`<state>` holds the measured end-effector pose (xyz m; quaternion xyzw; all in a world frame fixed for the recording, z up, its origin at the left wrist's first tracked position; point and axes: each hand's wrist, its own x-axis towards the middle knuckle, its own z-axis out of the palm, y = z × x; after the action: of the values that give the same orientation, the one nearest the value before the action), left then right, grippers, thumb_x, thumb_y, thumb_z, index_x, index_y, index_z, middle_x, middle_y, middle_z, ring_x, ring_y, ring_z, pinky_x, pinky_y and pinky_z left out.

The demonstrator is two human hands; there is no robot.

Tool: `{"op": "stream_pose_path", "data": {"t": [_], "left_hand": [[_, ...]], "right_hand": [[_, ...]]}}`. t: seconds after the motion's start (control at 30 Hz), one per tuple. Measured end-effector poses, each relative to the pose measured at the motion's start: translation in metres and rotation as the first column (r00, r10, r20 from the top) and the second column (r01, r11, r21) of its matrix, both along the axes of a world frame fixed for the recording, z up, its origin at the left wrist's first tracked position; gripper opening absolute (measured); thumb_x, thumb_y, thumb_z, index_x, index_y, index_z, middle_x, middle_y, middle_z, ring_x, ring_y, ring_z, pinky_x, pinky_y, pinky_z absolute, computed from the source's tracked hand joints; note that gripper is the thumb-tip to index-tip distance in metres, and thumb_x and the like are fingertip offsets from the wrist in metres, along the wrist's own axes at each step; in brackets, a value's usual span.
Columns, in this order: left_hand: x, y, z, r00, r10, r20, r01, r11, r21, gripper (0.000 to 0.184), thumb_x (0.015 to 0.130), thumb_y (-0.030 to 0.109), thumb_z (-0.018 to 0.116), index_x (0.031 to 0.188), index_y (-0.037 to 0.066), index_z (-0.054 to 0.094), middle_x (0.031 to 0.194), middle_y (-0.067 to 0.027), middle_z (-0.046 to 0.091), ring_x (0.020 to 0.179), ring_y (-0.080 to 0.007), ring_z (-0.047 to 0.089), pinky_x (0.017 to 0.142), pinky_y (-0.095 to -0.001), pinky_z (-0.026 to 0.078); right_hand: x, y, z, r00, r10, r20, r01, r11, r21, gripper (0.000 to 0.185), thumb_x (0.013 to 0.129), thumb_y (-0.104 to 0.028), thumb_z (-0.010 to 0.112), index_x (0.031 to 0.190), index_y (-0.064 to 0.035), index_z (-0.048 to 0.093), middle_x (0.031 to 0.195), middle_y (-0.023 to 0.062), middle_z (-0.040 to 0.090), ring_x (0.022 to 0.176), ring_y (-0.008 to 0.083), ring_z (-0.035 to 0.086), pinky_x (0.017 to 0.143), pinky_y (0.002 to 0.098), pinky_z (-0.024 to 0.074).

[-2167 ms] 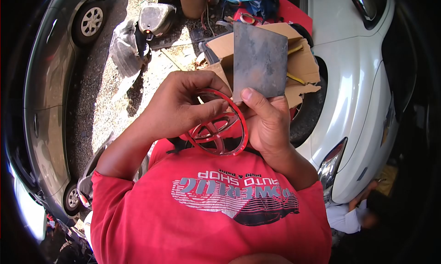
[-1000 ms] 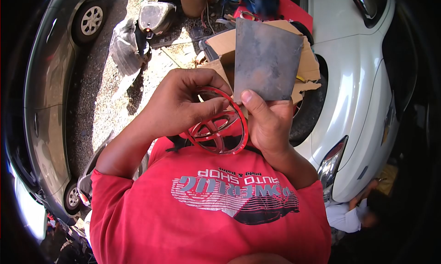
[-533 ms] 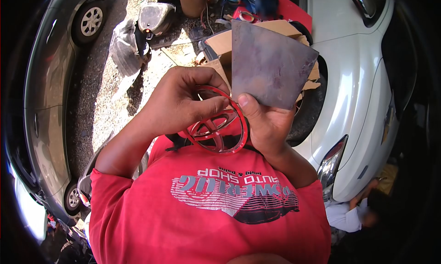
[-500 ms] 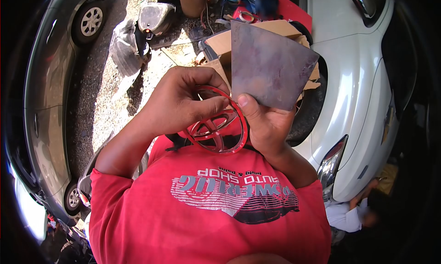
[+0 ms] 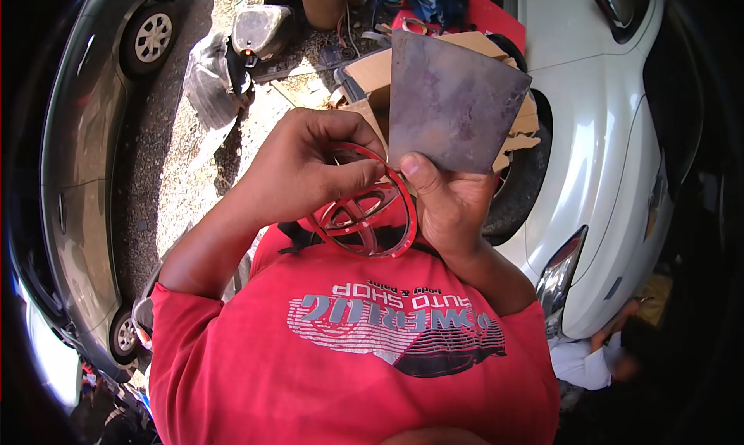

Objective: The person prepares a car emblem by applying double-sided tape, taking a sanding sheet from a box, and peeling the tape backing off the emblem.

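Note:
My left hand (image 5: pixel 322 162) is closed, pinching the upper rim of an oval car emblem (image 5: pixel 363 219) between thumb and fingers. Red adhesive tape lines the emblem's ring and inner loops, and it hangs tilted in front of my shirt. My right hand (image 5: pixel 453 209) grips the lower edge of a flat, greyish, smudged plate (image 5: pixel 457 104), thumb on the near face and fingers behind it. The plate's lower left corner is close to the emblem's rim by both thumbs; whether they touch I cannot tell.
Behind the plate is an open cardboard box (image 5: pixel 372 72). A white car (image 5: pixel 593 135) stands on the right, a dark car (image 5: pixel 81 166) on the left. Loose car parts (image 5: pixel 211 89) lie on the gravel. Another person (image 5: pixel 585 364) is low at the right.
The plate has tilted a little, its right side shifting up and left with my right hand. My left hand and the emblem have hardly moved.

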<state>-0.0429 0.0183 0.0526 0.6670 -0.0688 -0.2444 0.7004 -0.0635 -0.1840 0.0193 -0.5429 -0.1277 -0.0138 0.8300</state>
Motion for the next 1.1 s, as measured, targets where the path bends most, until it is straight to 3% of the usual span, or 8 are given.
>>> {"op": "stream_pose_path", "data": {"t": [0.17,0.27,0.33,0.47,0.57,0.63,1.1], "left_hand": [[0.002,-0.001,0.000,1.000,-0.003,0.000,0.003,1.000,-0.007,0.008,0.088,0.003,0.075,0.093,-0.002,0.071,0.080,0.0003,0.069,0.074,-0.0044,0.063,0.065,-0.0208,0.050],[0.002,-0.002,-0.002,1.000,0.004,0.007,-0.004,1.000,-0.006,0.008,0.088,0.003,0.075,0.093,-0.002,0.071,0.079,0.0002,0.069,0.074,-0.0044,0.063,0.066,-0.0209,0.050],[0.002,-0.002,-0.001,1.000,0.001,-0.011,-0.001,1.000,-0.009,0.008,0.088,0.002,0.075,0.093,-0.002,0.071,0.080,0.0000,0.069,0.075,-0.0043,0.063,0.067,-0.0214,0.051],[0.002,-0.002,0.000,1.000,-0.014,-0.014,0.014,1.000,0.003,0.009,0.088,0.003,0.075,0.094,-0.002,0.071,0.081,-0.0001,0.070,0.075,-0.0042,0.063,0.067,-0.0216,0.051],[0.003,-0.002,-0.002,1.000,-0.003,-0.003,0.003,1.000,-0.001,0.010,0.088,0.004,0.076,0.094,-0.002,0.071,0.080,0.0000,0.069,0.074,-0.0041,0.062,0.066,-0.0216,0.051],[0.003,-0.002,-0.001,1.000,-0.004,-0.023,0.004,1.000,-0.003,0.010,0.088,0.004,0.077,0.093,-0.002,0.071,0.079,0.0002,0.069,0.073,-0.0041,0.062,0.064,-0.0214,0.050],[0.003,-0.005,-0.001,0.998,0.011,-0.058,-0.010,1.000,0.018,0.009,0.086,0.005,0.077,0.091,-0.001,0.072,0.078,-0.0002,0.069,0.071,-0.0049,0.062,0.063,-0.0217,0.049]], "right_hand": [[0.000,0.002,0.001,1.000,-0.022,-0.012,0.022,0.999,0.029,0.037,0.097,0.002,0.066,0.132,0.0058,0.054,0.122,0.0128,0.066,0.111,0.0173,0.064,0.098,0.0326,0.0519],[-0.003,0.000,0.002,0.997,-0.061,0.037,0.064,0.995,-0.073,0.035,0.097,0.003,0.066,0.130,0.0067,0.055,0.121,0.0134,0.067,0.110,0.0173,0.065,0.098,0.0324,0.0521],[-0.005,-0.004,-0.001,0.976,-0.042,0.212,0.092,0.968,-0.233,0.032,0.097,0.003,0.066,0.127,0.0076,0.057,0.120,0.0141,0.067,0.109,0.0171,0.065,0.097,0.0322,0.0524],[-0.005,-0.006,0.000,0.973,-0.027,0.228,0.102,0.940,-0.325,0.030,0.096,0.004,0.067,0.125,0.0083,0.058,0.121,0.0148,0.068,0.108,0.0172,0.066,0.097,0.0322,0.0524],[-0.003,-0.002,-0.001,0.986,-0.068,0.153,0.097,0.977,-0.191,0.031,0.097,0.003,0.066,0.126,0.0075,0.057,0.120,0.0133,0.067,0.108,0.0166,0.065,0.096,0.0318,0.0523],[-0.002,-0.001,-0.004,0.997,-0.049,-0.065,0.048,0.999,-0.010,0.031,0.097,0.002,0.066,0.126,0.0061,0.057,0.118,0.0114,0.067,0.108,0.0156,0.064,0.096,0.0315,0.0517],[-0.003,-0.004,-0.006,0.997,-0.029,-0.065,0.031,0.999,0.026,0.033,0.096,0.002,0.066,0.128,0.0054,0.057,0.119,0.0113,0.067,0.109,0.0157,0.064,0.096,0.0317,0.0516]]}}
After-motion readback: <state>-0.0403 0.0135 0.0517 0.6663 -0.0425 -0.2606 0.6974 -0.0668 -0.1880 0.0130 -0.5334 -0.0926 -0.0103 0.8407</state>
